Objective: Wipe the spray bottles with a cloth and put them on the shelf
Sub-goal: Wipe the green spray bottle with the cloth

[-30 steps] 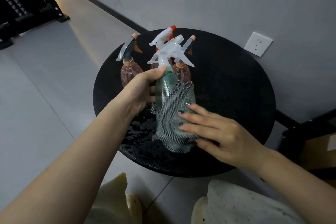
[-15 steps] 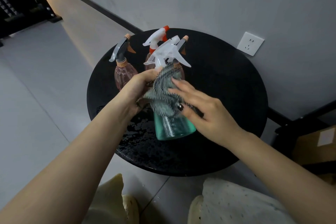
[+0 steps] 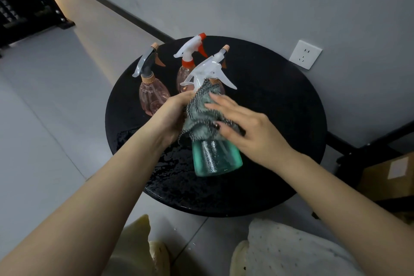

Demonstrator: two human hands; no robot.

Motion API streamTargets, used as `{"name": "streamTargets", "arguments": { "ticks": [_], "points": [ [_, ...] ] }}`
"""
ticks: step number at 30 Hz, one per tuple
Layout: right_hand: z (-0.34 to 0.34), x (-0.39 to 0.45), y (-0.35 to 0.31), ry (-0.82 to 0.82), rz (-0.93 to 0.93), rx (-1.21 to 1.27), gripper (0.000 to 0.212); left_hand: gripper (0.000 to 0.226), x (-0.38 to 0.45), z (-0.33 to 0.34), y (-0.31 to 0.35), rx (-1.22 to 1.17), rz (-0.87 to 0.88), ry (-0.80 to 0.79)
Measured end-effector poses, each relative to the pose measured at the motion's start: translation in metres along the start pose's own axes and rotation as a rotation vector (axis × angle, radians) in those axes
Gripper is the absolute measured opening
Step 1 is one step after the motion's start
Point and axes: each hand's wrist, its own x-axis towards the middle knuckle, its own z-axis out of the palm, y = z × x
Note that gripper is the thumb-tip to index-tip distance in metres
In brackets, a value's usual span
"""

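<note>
**Inspector:** Desk [image 3: 280,119], round and black, is carrying three pink bottles at its far side; wet patches are showing on the near part of the top. No shelf is appearing in view.

**Clerk:** And the bottle being worked?

**Inspector:** Green spray bottle [image 3: 216,157] is being held above the desk, upright with a slight tilt, its white trigger head [image 3: 207,73] pointing away from the person. I judge it is lifted so the cloth can reach all round it.

**Clerk:** Hands?

**Inspector:** Left hand [image 3: 172,114] is gripping the bottle's upper body from the left, fingers curled round behind the cloth; I take this as the steadying grip. Right hand [image 3: 248,127] is lying flat, fingers straight and together, pressing the grey cloth [image 3: 201,119] against the bottle's shoulder. Flat fingers are spreading the pressure, which suits wiping.

**Clerk:** Cloth coverage?

**Inspector:** Cloth is wrapping the neck and shoulder only; the lower green body is showing bare, with droplets on it.

**Clerk:** Remaining stock?

**Inspector:** Pink bottle with grey trigger [image 3: 153,94] is standing furthest left. Pink bottle with red-tipped trigger [image 3: 190,60] is standing just behind the green one. A third pink bottle [image 3: 224,50] is mostly hidden. Whether any has been wiped, I cannot tell.
</note>
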Motion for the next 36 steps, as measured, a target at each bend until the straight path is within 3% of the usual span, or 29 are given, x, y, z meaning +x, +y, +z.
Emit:
{"name": "streamTargets", "arguments": {
  "ticks": [4,7,10,13,20,26,29,31,36],
  "points": [
    [0.004,0.016,-0.006,0.093,0.12,0.112,0.043,0.044,0.002,0.0,-0.004,-0.06,0.053,-0.011],
    [0.009,0.012,-0.013,0.065,0.109,0.126,0.047,0.046,0.003,-0.003,0.0,-0.055,0.064,0.007],
    [0.009,-0.006,-0.014,-0.019,0.021,0.099,0.055,0.023,0.007,-0.012,0.004,0.008,0.045,0.067],
    [0.009,-0.029,-0.009,-0.03,-0.019,0.104,0.054,0.017,0.002,-0.015,0.007,-0.03,0.089,0.073],
    [0.018,-0.028,-0.005,-0.017,0.33,0.459,0.05,0.019,-0.004,-0.014,0.012,-0.009,0.141,0.012],
    [0.021,-0.014,-0.007,0.002,0.37,0.726,0.058,0.026,-0.004,-0.011,0.009,0.015,0.167,-0.116],
    [0.027,-0.013,-0.004,0.102,0.38,0.703,0.067,0.024,-0.004,-0.005,0.013,0.035,0.154,-0.088],
    [0.029,-0.014,-0.002,0.172,0.389,0.637,0.071,0.024,-0.004,-0.001,0.016,0.128,0.189,0.028],
    [0.031,-0.016,-0.009,0.235,0.397,0.252,0.076,0.031,-0.005,0.008,0.016,0.176,0.259,0.255]
  ]
}}
